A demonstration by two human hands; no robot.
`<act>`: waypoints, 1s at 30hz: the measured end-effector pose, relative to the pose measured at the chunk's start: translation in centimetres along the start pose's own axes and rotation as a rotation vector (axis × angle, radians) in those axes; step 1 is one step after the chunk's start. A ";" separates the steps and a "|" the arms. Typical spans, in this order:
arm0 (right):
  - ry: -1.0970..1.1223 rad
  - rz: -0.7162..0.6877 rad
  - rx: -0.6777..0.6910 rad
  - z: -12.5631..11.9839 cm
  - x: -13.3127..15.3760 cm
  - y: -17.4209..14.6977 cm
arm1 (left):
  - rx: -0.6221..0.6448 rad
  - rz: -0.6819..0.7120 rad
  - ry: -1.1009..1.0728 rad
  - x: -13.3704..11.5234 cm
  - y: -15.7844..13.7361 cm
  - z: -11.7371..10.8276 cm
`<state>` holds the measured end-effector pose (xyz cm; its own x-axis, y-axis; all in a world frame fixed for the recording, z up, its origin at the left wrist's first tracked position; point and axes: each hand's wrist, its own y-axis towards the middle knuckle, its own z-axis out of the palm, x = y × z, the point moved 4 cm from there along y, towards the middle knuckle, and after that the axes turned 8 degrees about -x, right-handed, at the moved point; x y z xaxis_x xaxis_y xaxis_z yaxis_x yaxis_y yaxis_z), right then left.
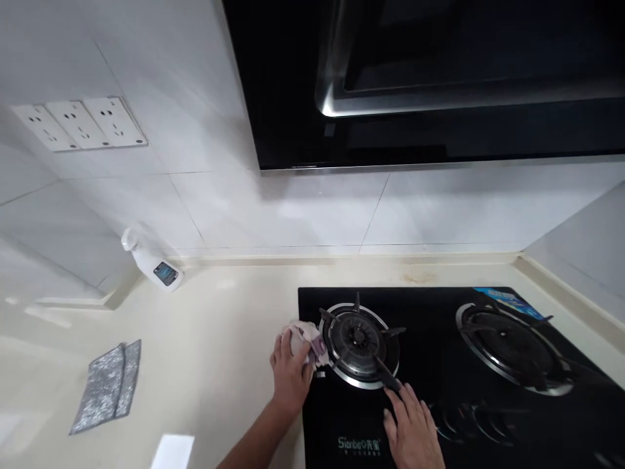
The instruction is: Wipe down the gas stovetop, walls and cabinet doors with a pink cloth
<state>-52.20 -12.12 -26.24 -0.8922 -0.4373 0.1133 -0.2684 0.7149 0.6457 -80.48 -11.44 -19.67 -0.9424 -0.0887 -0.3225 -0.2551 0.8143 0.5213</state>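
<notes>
My left hand is closed around a crumpled white and purple cloth. The cloth rests at the left rim of the left gas burner, where the black glass cooktop meets the counter. My right hand lies on the cooktop in front of that burner with its fingers stretched out. Its fingertips are at the outer end of a dark pan-support prong, and whether they press on it is hard to tell.
A second burner sits on the right. Low overhead hangs a black range hood. A white bottle stands against the wall at the left corner of the counter. Folded silver cloths lie nearer. Wall sockets are upper left.
</notes>
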 end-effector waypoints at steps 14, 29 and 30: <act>-0.002 0.039 0.044 0.2 -0.8 -0.1 | 0.241 -0.056 0.046 0.1 20.0 8.6; -0.038 0.014 0.082 0.0 -1.7 -0.8 | 0.189 -0.290 0.350 20.0 22.0 -1.1; -0.040 0.010 0.081 0.0 -1.7 -0.8 | 0.187 -0.314 0.376 22.2 21.6 -3.0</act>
<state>-50.46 -11.94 -26.89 -0.9083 -0.4089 0.0879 -0.2865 0.7613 0.5816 -107.59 2.51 -13.21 -0.8478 -0.5172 -0.1170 -0.5276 0.8006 0.2840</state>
